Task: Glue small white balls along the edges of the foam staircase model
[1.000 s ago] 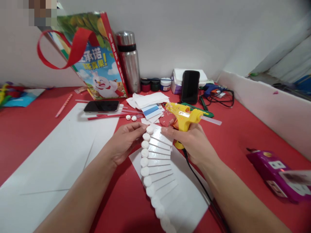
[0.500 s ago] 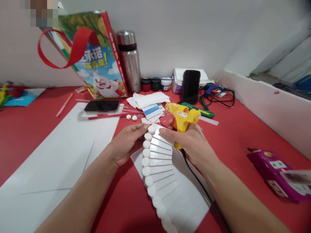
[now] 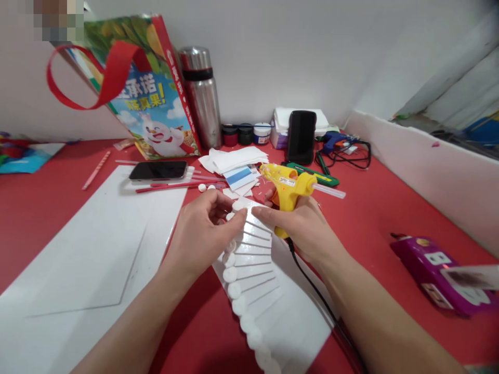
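Observation:
A white sheet (image 3: 300,291) carries a fan of narrow strips (image 3: 255,254), divided by dark lines, with white discs (image 3: 234,289) in a curved row along the left edge. My left hand (image 3: 205,226) pinches the topmost disc at the far end, thumb over the strips and fingers behind; it covers some discs below. In my right hand (image 3: 300,221) is a yellow hot glue gun (image 3: 286,182), its nozzle pointing left and a clear glue stick out of its back. The right thumb also presses on the sheet's top edge. Two loose discs (image 3: 202,187) lie beyond my left hand.
A white board (image 3: 97,249) covers the left side. Behind are a phone (image 3: 158,170), red sticks, paper scraps (image 3: 239,160), a green cutter (image 3: 317,175), a steel flask (image 3: 201,98), paint jars and a bag (image 3: 159,104). A purple packet (image 3: 436,270) lies right; the gun's cord (image 3: 312,285) runs forward.
My left hand has swung over the edge of the disc row, its thumb now on top near the uppermost discs. My right hand keeps the glue gun; the view has shifted slightly.

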The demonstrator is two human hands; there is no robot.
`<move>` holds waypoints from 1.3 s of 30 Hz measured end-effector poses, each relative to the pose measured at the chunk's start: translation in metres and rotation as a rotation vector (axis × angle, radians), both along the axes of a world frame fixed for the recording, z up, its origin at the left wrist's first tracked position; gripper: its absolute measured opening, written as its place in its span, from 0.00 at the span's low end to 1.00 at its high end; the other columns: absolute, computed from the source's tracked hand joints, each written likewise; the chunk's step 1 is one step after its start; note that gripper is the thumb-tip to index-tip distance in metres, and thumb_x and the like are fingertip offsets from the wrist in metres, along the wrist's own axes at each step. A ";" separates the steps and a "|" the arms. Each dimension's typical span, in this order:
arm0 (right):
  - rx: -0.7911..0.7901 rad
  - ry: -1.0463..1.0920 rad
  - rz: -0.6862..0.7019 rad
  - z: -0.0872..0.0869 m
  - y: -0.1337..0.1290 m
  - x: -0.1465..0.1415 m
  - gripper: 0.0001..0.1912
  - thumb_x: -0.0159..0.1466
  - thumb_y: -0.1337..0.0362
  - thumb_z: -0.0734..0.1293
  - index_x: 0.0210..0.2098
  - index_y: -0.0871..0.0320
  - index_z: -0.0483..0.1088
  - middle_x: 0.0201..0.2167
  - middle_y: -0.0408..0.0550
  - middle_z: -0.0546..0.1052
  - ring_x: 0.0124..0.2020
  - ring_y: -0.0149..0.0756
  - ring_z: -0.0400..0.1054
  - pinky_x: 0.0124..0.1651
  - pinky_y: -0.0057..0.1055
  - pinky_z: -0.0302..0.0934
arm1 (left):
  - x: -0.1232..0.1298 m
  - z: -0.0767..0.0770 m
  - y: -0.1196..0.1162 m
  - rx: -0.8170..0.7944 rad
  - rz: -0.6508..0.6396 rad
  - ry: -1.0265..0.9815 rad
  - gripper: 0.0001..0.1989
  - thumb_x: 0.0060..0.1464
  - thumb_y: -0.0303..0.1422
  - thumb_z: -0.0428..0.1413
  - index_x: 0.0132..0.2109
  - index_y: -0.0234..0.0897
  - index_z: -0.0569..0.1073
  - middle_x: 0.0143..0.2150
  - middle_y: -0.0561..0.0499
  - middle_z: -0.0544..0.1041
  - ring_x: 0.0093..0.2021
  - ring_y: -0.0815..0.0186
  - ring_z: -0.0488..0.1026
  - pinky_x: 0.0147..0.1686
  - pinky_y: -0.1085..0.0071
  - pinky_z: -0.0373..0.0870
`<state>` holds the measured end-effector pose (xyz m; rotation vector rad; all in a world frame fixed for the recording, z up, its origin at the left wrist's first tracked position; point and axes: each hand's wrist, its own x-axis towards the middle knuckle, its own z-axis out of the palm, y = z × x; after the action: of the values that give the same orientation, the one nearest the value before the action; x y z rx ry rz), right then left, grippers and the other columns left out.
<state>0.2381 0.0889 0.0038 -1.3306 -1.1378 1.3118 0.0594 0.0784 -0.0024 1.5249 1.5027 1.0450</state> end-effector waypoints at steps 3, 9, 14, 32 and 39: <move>-0.004 0.011 -0.008 -0.001 0.001 0.000 0.17 0.50 0.63 0.79 0.34 0.59 0.69 0.27 0.38 0.70 0.26 0.26 0.63 0.27 0.26 0.58 | 0.003 0.001 0.000 0.085 0.000 0.063 0.12 0.54 0.39 0.64 0.39 0.38 0.72 0.35 0.52 0.77 0.32 0.66 0.74 0.32 0.70 0.70; 0.011 0.021 -0.010 -0.002 0.003 0.000 0.17 0.51 0.64 0.79 0.34 0.59 0.70 0.27 0.38 0.70 0.26 0.25 0.63 0.27 0.24 0.59 | 0.005 0.002 -0.003 0.230 -0.032 0.138 0.06 0.57 0.35 0.60 0.41 0.39 0.73 0.38 0.52 0.78 0.34 0.67 0.76 0.33 0.72 0.72; 0.019 0.048 -0.004 -0.003 0.002 -0.001 0.17 0.51 0.64 0.79 0.34 0.59 0.69 0.27 0.37 0.69 0.25 0.25 0.63 0.27 0.24 0.59 | 0.006 0.000 -0.006 0.324 -0.013 0.222 0.04 0.57 0.31 0.59 0.41 0.39 0.75 0.35 0.53 0.79 0.32 0.68 0.75 0.32 0.72 0.72; 0.017 0.022 0.023 -0.006 0.002 0.001 0.17 0.52 0.61 0.79 0.33 0.58 0.70 0.26 0.39 0.70 0.26 0.28 0.64 0.28 0.27 0.60 | 0.006 0.003 -0.007 0.290 -0.004 0.212 0.10 0.57 0.37 0.61 0.45 0.39 0.75 0.38 0.51 0.81 0.34 0.65 0.77 0.35 0.69 0.74; 0.013 0.183 -0.127 -0.012 0.008 0.006 0.17 0.59 0.50 0.75 0.31 0.57 0.72 0.28 0.42 0.74 0.26 0.30 0.66 0.27 0.27 0.60 | -0.033 0.017 0.017 0.180 0.258 -0.167 0.15 0.59 0.41 0.62 0.47 0.37 0.75 0.35 0.48 0.82 0.30 0.65 0.77 0.29 0.70 0.75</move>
<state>0.2442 0.0973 -0.0083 -1.2256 -0.9201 1.3022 0.0267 0.0958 0.0149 1.3469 1.5485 1.4545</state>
